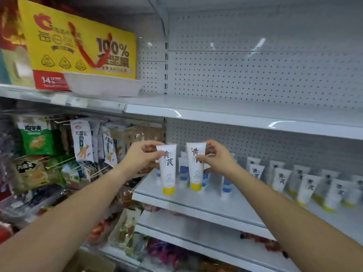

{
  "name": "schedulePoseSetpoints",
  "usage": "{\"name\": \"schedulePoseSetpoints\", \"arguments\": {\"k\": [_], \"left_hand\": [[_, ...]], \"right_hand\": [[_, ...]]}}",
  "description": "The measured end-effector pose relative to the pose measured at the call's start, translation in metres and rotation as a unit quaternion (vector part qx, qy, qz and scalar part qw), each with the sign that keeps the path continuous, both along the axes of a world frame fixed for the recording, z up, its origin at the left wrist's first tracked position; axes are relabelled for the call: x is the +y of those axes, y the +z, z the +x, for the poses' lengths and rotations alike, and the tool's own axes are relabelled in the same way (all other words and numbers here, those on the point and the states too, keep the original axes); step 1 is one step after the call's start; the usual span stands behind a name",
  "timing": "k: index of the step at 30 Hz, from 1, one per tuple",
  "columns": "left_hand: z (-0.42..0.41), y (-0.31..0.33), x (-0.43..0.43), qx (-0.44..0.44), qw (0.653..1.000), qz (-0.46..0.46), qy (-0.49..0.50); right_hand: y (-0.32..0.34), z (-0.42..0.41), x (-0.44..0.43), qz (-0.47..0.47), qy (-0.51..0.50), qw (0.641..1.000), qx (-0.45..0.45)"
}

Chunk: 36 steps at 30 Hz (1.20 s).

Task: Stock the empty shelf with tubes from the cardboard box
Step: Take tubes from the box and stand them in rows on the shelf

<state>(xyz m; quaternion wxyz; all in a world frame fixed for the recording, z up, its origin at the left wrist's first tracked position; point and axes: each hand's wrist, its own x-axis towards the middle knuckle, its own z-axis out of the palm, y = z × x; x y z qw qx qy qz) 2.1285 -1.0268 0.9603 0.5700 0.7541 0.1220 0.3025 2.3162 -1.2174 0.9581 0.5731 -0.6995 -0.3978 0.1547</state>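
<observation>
My left hand (140, 157) pinches the top of a white tube with a yellow cap (167, 173), held upright with its cap at the front edge of the grey metal shelf (198, 208). My right hand (217, 158) grips the top of a second yellow-capped tube (195, 169), upright just to the right of the first. Behind them stand white tubes with blue caps (183, 173). Several more yellow-capped tubes (306, 188) stand in rows further right on the same shelf. The cardboard box is only partly seen at the bottom edge (88, 262).
Above is a bare white shelf (235, 112) with a pegboard back. Upper left holds a yellow gift box (78, 48) and a white tray (104, 85). Snack bags (82, 142) hang on hooks to the left. Packaged goods fill the lower shelves.
</observation>
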Motion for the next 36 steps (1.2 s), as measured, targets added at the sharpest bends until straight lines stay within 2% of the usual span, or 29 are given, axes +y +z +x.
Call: {"name": "schedulePoseSetpoints", "arguments": {"k": [7,20,36], "left_hand": [[0.077,-0.001,-0.088,0.009,0.997,-0.007,-0.073],[0.192,-0.006,-0.246,0.011,0.982,-0.018,-0.188],[0.334,-0.026,-0.348,0.018,0.953,-0.034,-0.302]], "right_hand": [[-0.008,0.053,-0.118,0.021,-0.093,0.995,-0.013],[-0.03,0.116,-0.328,-0.004,-0.233,0.971,-0.044],[-0.051,0.171,-0.447,-0.006,-0.375,0.927,-0.02]]}}
